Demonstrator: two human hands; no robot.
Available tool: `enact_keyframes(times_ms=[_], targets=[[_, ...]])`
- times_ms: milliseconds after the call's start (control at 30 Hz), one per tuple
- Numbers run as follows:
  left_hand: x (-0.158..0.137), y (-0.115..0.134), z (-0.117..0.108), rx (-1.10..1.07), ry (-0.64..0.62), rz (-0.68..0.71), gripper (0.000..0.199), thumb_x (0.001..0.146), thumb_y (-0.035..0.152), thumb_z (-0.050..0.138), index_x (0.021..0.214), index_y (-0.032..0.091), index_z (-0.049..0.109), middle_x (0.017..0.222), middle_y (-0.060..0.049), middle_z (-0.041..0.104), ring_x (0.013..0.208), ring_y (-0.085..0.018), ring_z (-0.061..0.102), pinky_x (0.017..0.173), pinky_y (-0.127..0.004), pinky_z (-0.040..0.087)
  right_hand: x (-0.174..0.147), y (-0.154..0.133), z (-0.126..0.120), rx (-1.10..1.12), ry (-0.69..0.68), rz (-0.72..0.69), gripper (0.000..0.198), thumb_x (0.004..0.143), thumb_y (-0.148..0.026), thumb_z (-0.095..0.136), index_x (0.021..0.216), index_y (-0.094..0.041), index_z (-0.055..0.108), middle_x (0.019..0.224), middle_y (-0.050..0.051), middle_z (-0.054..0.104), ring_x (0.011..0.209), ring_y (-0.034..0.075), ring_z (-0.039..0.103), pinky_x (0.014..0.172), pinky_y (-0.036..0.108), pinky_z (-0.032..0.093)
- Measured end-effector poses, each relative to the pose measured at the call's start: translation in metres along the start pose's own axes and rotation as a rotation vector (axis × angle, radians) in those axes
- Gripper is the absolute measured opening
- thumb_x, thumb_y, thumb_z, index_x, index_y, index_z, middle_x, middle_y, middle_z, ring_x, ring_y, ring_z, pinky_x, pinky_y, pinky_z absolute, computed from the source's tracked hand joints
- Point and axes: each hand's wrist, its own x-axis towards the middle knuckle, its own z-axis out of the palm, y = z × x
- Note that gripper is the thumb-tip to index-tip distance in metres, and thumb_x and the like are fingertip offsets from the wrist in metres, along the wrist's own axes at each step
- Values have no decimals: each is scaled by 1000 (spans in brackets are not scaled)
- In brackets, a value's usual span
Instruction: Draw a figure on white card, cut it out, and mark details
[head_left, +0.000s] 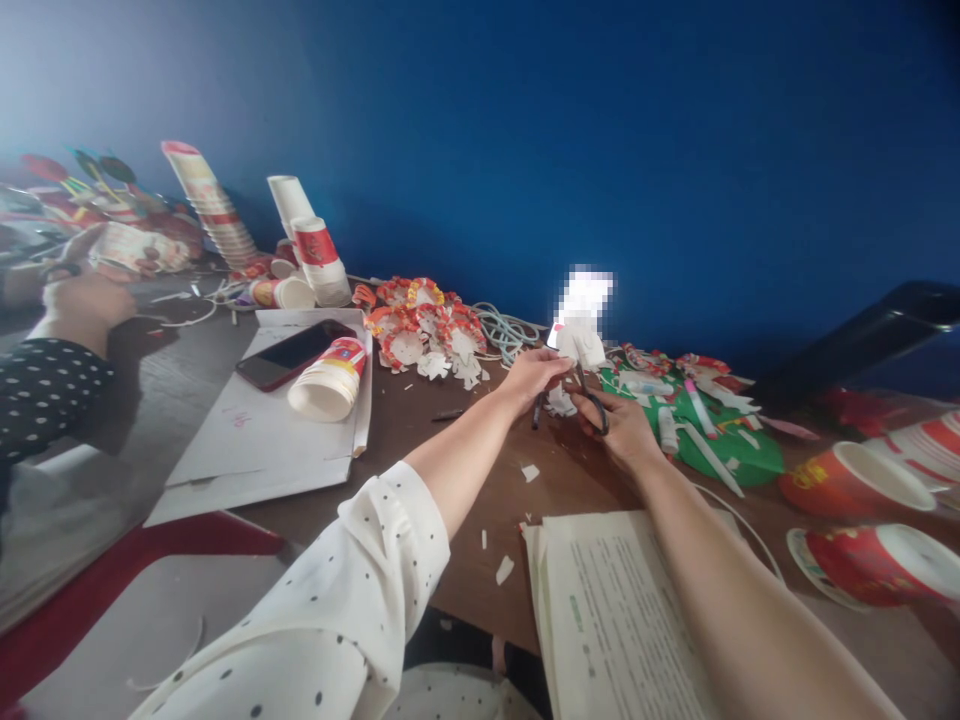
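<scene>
My left hand (534,374) pinches a white piece of cut paper cup (581,345) and holds it up over the brown table (420,420). My right hand (621,430) grips black scissors (592,402), its fingers through the loops, the blades at the underside of the white piece. Small white paper scraps (529,472) lie on the table below both hands.
A heap of cut red-and-white cup flowers (424,325) lies behind my left hand. A phone (294,354) and a toppled stack of paper cups (330,380) rest on white sheets at left. Red cups (855,482) stand at right, printed papers (615,610) near me. Another person's hand (79,300) works at far left.
</scene>
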Motion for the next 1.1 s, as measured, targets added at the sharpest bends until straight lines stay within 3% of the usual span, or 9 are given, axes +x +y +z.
enact_keyframes(times_ms=[267,733,1100], targets=[[-8,11,2,-17,78,-51,19,83,16,72,68,14,62,65,0,65,59,-7,57,64,-22,41,-3,-4,3,22,-17,23,54,70,-60,81,104,-18,82,56,-2,56,50,11,46,47,26,32],[-8,4,9,-40,36,-45,24,80,16,78,61,15,63,55,0,62,48,-8,51,56,-23,39,-12,-15,5,163,-26,80,45,66,-60,84,87,-21,77,68,2,65,58,14,53,50,28,39],[-5,2,7,-15,15,-28,22,83,16,74,64,14,64,56,0,62,49,-8,52,58,-23,39,-10,-15,5,103,-11,35,44,68,-60,81,84,-20,76,60,-1,57,55,13,48,53,28,33]])
